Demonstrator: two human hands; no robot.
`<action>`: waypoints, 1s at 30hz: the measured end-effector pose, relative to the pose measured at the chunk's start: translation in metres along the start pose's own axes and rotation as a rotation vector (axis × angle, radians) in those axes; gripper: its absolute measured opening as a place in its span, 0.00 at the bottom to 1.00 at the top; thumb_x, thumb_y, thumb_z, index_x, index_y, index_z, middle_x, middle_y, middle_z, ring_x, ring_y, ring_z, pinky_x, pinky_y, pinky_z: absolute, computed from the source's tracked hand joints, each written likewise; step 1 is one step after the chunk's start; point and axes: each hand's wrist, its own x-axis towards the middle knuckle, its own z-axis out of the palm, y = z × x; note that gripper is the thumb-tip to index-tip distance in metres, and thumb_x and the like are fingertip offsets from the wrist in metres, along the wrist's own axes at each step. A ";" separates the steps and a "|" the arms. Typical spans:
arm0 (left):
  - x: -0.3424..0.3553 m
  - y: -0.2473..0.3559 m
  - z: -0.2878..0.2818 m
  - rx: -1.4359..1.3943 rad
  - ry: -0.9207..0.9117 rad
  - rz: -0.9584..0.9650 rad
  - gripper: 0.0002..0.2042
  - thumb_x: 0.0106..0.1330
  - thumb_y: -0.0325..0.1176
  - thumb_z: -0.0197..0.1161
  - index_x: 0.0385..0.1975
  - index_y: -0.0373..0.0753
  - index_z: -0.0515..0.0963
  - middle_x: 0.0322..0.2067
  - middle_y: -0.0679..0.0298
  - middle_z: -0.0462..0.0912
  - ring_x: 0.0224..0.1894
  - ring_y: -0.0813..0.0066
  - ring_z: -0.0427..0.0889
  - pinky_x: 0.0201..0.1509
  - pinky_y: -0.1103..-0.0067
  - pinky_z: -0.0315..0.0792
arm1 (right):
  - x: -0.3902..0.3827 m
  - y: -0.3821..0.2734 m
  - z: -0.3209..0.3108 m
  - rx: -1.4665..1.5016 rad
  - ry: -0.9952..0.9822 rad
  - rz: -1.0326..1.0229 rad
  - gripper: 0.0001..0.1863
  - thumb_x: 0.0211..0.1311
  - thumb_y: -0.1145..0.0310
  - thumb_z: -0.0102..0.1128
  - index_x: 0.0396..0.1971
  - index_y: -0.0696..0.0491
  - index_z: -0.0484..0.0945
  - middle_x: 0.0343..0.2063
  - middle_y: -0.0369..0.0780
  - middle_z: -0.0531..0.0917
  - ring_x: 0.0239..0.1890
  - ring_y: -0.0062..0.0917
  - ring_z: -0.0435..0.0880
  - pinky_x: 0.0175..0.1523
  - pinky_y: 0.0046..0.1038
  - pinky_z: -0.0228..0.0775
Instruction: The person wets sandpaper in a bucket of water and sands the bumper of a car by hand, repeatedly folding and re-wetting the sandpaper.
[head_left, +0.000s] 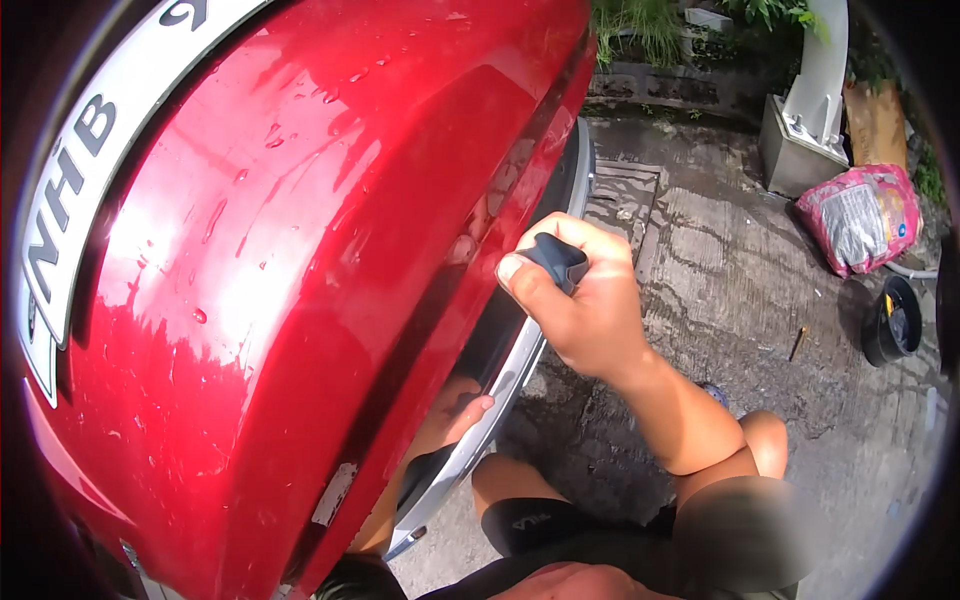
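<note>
Two hands of mine show beside the red vehicle (330,240), whose curved panel is dotted with water drops. Nearer my knees, my left hand (458,420) is by the silver bumper (513,383); it is partly hidden, and I cannot tell whether its fingers are apart or clamped on something. Higher up, my right hand (600,305) is closed firmly around a dark piece (565,262), thumb pressed at one end and fingers wrapped about the side. That piece sits in my fist beside the edge of the red panel; whether it touches the paint I cannot tell.

Farther off, on the wet concrete ground (740,330), a round black bucket (876,335) stands with something yellow and something greyish inside, too small to name. Beyond it slumps a pink plastic bag (860,220) with a silvery panel, its contents hidden. Behind the bag are a pale post (818,70) on a block-like base (800,155) and a brown board (877,125).
</note>
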 end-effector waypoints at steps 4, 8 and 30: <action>-0.001 0.000 0.001 0.000 0.014 0.000 0.12 0.59 0.43 0.75 0.33 0.42 0.85 0.14 0.64 0.72 0.15 0.72 0.70 0.21 0.75 0.65 | 0.027 0.001 -0.015 0.006 0.056 0.028 0.09 0.61 0.72 0.65 0.23 0.55 0.77 0.18 0.26 0.74 0.22 0.07 0.67 0.26 0.18 0.59; -0.003 0.002 0.002 -0.039 0.023 -0.040 0.12 0.58 0.42 0.76 0.33 0.42 0.85 0.13 0.65 0.72 0.14 0.73 0.70 0.20 0.76 0.64 | 0.020 0.007 -0.013 0.024 0.035 0.002 0.09 0.61 0.72 0.65 0.23 0.55 0.77 0.18 0.26 0.74 0.22 0.07 0.68 0.26 0.18 0.59; -0.005 -0.006 0.006 -0.047 0.068 -0.043 0.11 0.60 0.41 0.76 0.32 0.41 0.85 0.12 0.67 0.69 0.14 0.77 0.67 0.19 0.77 0.61 | 0.021 0.009 -0.021 0.108 -0.013 0.121 0.06 0.62 0.73 0.64 0.27 0.56 0.78 0.19 0.28 0.75 0.22 0.08 0.70 0.26 0.17 0.60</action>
